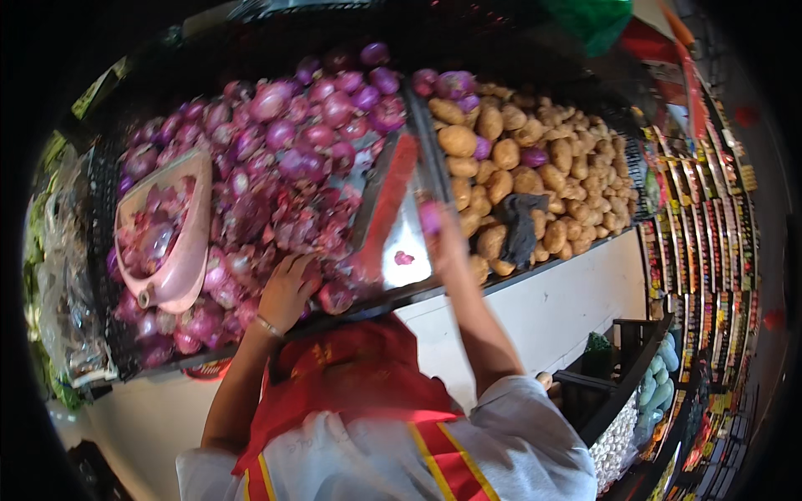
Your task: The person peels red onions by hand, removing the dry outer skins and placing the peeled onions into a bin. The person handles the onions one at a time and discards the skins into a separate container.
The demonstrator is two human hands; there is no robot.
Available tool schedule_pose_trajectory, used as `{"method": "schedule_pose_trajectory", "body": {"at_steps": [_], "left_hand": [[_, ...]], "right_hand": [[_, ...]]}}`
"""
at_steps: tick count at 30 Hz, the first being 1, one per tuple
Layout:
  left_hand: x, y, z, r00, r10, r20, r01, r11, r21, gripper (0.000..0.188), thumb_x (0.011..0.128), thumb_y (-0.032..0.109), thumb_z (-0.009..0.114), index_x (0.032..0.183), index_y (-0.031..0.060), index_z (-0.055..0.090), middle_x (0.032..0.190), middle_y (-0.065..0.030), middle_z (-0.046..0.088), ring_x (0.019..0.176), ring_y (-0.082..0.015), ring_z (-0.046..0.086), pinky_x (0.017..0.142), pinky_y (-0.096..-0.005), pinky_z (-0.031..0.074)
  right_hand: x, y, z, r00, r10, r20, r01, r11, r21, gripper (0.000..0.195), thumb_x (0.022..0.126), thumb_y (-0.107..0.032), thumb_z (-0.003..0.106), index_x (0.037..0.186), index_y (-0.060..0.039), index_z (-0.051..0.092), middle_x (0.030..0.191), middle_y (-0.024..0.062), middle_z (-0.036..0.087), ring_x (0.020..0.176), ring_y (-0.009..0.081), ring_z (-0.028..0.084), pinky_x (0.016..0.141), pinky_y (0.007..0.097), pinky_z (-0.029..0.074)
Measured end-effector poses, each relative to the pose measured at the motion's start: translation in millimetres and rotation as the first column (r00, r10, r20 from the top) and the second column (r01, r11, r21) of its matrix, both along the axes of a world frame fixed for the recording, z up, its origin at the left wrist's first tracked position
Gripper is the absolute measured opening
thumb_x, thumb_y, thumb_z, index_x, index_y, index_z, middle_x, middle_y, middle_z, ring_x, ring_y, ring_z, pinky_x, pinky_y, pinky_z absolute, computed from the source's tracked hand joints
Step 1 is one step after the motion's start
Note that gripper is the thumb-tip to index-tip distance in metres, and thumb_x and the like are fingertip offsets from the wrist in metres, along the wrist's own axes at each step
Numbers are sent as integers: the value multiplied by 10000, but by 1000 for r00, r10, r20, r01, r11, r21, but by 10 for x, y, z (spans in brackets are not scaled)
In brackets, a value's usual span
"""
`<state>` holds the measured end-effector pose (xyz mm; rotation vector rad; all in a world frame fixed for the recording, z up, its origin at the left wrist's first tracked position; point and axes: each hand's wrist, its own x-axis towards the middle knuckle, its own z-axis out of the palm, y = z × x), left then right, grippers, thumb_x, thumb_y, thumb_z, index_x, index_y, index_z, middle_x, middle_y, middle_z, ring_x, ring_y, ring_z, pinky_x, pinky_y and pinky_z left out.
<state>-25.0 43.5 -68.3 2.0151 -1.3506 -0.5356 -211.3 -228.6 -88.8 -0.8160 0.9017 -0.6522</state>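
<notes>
My left hand [287,291] rests on the red onions [335,296] near the front edge of the bin, its fingers around or on an onion. Blurred by motion, my right hand [446,244] has a purple-red onion [430,217] at its fingertips, over the bare metal floor [401,241] beside the divider. A red-faced board or strip [393,194] lies slanted between the onion heap and that bare metal. Loose skins [313,219] cover the onions ahead of my left hand. On the left of the heap, a pink plastic scoop [194,269] holds skins and an onion.
Potatoes [457,141] fill the bin to the right, with a few red onions and a dark cloth [519,232] among them. A black divider [432,150] separates the bins. Plastic bags [66,269] lie at the left. Crates and stocked shelves [708,232] stand at the right.
</notes>
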Motion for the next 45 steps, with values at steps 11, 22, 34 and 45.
{"method": "schedule_pose_trajectory", "body": {"at_steps": [11, 22, 34, 45], "left_hand": [[-184, -183, -483, 777, -536, 332, 460, 842, 283, 525, 748, 178, 649, 1264, 201, 552, 1205, -94, 562, 1134, -265, 489, 1013, -412, 297], [34, -161, -432, 893, -191, 407, 129, 976, 175, 572, 809, 275, 662, 1339, 244, 447, 1161, -97, 537, 1168, -271, 454, 969, -602, 308], [335, 45, -255, 955, 224, -196, -264, 942, -209, 765, 634, -17, 787, 1285, 27, 386, 1207, -180, 511, 1143, -334, 522, 974, -383, 422], [430, 327, -99, 575, 216, -789, -516, 844, -145, 718, 804, -50, 669, 1372, 89, 253, 1130, -68, 522, 948, -139, 560, 782, -243, 485]], "right_hand": [[657, -45, -613, 881, 51, -470, -200, 942, -271, 874, 685, -540, 790, 1246, 60, 494, 1070, 153, 594, 952, 229, 574, 859, 330, 465], [586, 44, -133, 664, -263, -700, -538, 483, -691, 646, 744, -173, 706, 1237, 34, 343, 925, 297, 617, 816, 462, 616, 762, 512, 488], [799, 999, -1113, 788, 60, -613, -519, 601, -608, 644, 654, -42, 712, 1200, 74, 391, 1055, 254, 557, 1003, 381, 566, 882, 409, 456], [819, 1089, -961, 728, 360, -584, -653, 623, -430, 680, 692, -205, 806, 1180, 59, 412, 1071, 267, 574, 1044, 391, 577, 845, 433, 471]]}}
